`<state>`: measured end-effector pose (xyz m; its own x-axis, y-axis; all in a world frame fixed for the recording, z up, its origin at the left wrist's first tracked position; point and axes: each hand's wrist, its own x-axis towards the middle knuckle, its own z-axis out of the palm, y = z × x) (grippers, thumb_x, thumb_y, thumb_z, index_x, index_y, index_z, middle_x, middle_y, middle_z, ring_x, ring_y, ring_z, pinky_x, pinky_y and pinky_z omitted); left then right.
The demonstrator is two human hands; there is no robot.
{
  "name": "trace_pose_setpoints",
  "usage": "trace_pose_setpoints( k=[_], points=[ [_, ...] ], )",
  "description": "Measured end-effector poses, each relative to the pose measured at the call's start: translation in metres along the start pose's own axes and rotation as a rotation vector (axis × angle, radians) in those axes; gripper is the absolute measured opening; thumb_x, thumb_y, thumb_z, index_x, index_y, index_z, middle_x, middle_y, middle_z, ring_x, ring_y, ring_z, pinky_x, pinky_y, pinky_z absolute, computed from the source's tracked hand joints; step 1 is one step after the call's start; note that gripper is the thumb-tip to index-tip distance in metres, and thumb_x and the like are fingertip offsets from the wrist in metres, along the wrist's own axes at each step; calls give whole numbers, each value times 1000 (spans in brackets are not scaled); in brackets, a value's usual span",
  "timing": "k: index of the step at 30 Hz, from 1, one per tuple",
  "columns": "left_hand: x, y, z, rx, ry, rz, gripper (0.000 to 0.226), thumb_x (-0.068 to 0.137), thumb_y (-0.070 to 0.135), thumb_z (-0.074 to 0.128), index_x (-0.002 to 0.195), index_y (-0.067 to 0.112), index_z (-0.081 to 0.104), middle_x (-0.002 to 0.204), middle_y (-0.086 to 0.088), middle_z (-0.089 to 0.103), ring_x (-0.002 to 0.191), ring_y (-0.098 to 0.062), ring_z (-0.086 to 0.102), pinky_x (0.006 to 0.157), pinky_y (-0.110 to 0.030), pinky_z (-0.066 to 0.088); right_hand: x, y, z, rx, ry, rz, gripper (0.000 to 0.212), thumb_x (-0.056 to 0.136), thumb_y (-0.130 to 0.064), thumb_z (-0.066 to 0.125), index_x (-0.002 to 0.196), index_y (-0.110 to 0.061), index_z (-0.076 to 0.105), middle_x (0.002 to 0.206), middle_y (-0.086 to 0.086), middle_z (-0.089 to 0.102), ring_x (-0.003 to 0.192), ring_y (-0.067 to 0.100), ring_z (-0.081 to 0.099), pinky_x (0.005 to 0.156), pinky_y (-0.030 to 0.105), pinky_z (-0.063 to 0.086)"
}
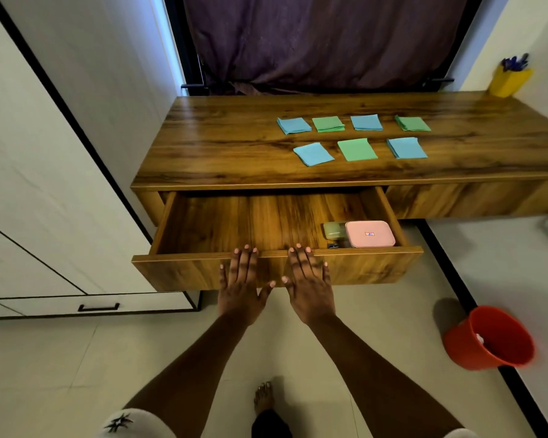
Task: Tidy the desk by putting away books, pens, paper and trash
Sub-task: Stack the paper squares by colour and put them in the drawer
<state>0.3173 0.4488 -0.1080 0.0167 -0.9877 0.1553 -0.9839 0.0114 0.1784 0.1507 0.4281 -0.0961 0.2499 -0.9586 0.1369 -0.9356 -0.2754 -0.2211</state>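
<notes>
Pale floor tiles (pixel 76 358) fill the nearest part of the view, with a bare foot (pixel 262 396) at the bottom edge and two bare forearms reaching forward above it. Off to the right on the floor stands a red bin (pixel 487 339), tilted toward the camera, with a scrap of something white inside. The left hand (pixel 242 286) and the right hand (pixel 309 284) lie flat, side by side, against the front panel of the open wooden drawer (pixel 184 270); the fingers (pixel 301 257) of both are spread wide and straight, gripping nothing, their tips at the panel's top edge. Inside the drawer, in its right front corner, sits a pink case (pixel 370 233) touching a small pale green box (pixel 333 230); the rest of the drawer floor is bare wood. Beyond it, on the wooden counter (pixel 222 143), seven small stacks of paper lie in two rows, well apart from one another: blue paper stacks (pixel 314 154) alternating with green paper stacks (pixel 357 149). At the counter's far right corner stands a yellow pen holder (pixel 509 82) with blue pens (pixel 514 63) in it. A dark purple curtain (pixel 323 39) hangs behind.
</notes>
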Motion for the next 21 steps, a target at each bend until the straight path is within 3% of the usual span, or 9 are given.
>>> trace_pose_setpoints(
  k=[4, 10, 14, 16, 18, 21],
  points=[
    [-22, 3, -4, -2, -14, 2, 78, 88, 63, 33, 149, 14, 25, 156, -9, 25, 144, -25, 16, 115, -48, 7, -22, -2, -10, -18, -44, 0, 61, 94, -47, 16, 149, -20, 20, 156, 3, 22, 145, 22, 16, 111, 46, 11],
    [-28, 3, -18, -38, -15, 9, 68, 92, 58, 27, 146, 17, 32, 151, -7, 36, 141, -27, 28, 111, -52, 14, -29, -4, -25, -30, -93, 2, 58, 93, -45, 23, 143, -18, 38, 146, 4, 42, 137, 24, 38, 106, 51, 28],
    [-16, 0, -37, -57, 12, 1, 64, 90, 58, 21, 134, 21, 50, 138, -2, 53, 133, -27, 42, 111, -55, 18, -18, -3, -40, -18, -80, -31, 55, 91, -44, 23, 130, -20, 54, 129, 2, 59, 123, 26, 53, 104, 53, 35],
    [3, 0, -54, -19, -50, -20, 54, 91, 56, 22, 122, 29, 58, 126, 5, 60, 123, -21, 49, 113, -51, 19, -2, -1, -52, 8, -96, -43, 53, 92, -44, 20, 123, -23, 58, 123, 0, 61, 121, 26, 50, 107, 48, 30],
    [33, 0, -67, -35, -73, -52, 38, 96, 49, 32, 114, 32, 60, 117, 8, 64, 113, -15, 55, 111, -44, 21, 29, 5, -61, 63, -148, -23, 40, 97, -41, 30, 124, -26, 55, 129, -3, 55, 125, 22, 43, 108, 42, 24],
    [89, 3, -81, -87, 22, -51, 31, 96, 42, 38, 114, 29, 60, 112, 5, 66, 106, -16, 58, 99, -34, 34, 87, 17, -68, 110, -113, -24, 34, 96, -35, 40, 127, -29, 52, 133, -6, 49, 126, 18, 39, 106, 39, 27]
  ],
)
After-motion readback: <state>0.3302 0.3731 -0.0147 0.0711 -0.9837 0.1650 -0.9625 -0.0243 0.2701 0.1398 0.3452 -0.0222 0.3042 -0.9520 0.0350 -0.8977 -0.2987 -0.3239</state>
